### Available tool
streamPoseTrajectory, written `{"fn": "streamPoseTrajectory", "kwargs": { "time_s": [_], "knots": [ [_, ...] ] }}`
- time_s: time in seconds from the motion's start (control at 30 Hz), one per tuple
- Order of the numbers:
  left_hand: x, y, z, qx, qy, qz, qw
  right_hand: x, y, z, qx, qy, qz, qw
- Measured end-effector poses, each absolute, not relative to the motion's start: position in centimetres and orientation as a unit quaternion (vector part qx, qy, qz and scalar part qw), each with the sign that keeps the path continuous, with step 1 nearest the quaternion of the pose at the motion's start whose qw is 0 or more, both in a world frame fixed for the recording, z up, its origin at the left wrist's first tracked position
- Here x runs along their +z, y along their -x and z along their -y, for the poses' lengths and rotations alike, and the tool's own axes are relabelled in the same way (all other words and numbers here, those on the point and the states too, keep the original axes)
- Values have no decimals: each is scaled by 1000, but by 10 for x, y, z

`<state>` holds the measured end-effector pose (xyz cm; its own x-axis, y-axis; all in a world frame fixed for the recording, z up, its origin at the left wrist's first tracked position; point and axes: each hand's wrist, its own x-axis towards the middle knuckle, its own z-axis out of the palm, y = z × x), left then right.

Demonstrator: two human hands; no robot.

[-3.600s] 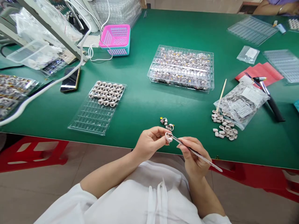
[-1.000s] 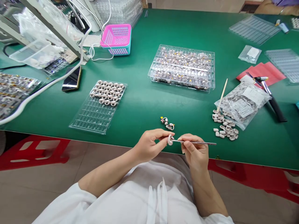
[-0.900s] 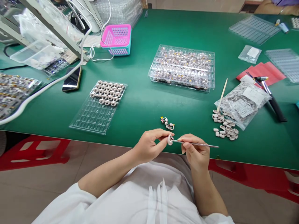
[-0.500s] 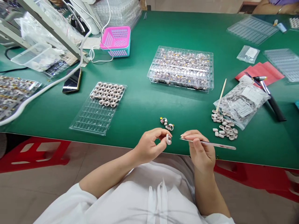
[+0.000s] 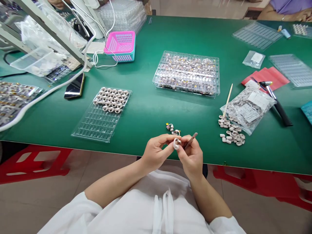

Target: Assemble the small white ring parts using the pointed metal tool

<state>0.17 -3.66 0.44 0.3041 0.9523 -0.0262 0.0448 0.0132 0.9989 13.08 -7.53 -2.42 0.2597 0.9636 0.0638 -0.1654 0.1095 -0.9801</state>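
Curved white part [image 5: 175,144], held between the two hands near the front edge of the worktop. Green table [image 5: 141,81]: supports the containers. Filled tray stack [image 5: 186,94], beyond the hands: clear plastic, its compartments packed with small whitish parts, some showing yellow. Clear tray [image 5: 94,128], left of the hands: ring-like whitish parts seated in rows across its far portion. Labelled bag [image 5: 251,104], right: transparent, containing many grey-white caps, with a wooden stick [image 5: 229,97] just beside it. Plastic box [image 5: 28,63], far left: translucent, with whitish contents too indistinct to identify. Pink basket [image 5: 120,51], set within a turquoise basket [image 5: 134,53]; a white cable passes across its side. Left hand [image 5: 157,149]: thumb and forefinger pinched on the curved part. Right hand [image 5: 193,157]: brought close against the left, its thumb touching the same part, its fingers closed round a slim metal tool [image 5: 192,139] pointing up and outward. Two small assemblies [image 5: 171,126], with yellow tabs: on the table just beyond the fingertips. Loose caps [image 5: 224,139]: scattered near the bag, several touching one another.
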Motion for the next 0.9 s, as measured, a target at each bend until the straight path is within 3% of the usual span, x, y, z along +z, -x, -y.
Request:
{"fn": "streamPoseTrajectory", "kwargs": {
  "time_s": [0.2,0.57,0.9],
  "knots": [
    [4,2,35,407,-606,-415,543,-20,-131,71,428,488,415,638],
    [4,10,29,354,-580,-365,636,-16,-137,71,433,520,425,602],
    [-2,12,27,362,-616,-353,605,-19,-134,71,452,513,420,597]
  ]
}}
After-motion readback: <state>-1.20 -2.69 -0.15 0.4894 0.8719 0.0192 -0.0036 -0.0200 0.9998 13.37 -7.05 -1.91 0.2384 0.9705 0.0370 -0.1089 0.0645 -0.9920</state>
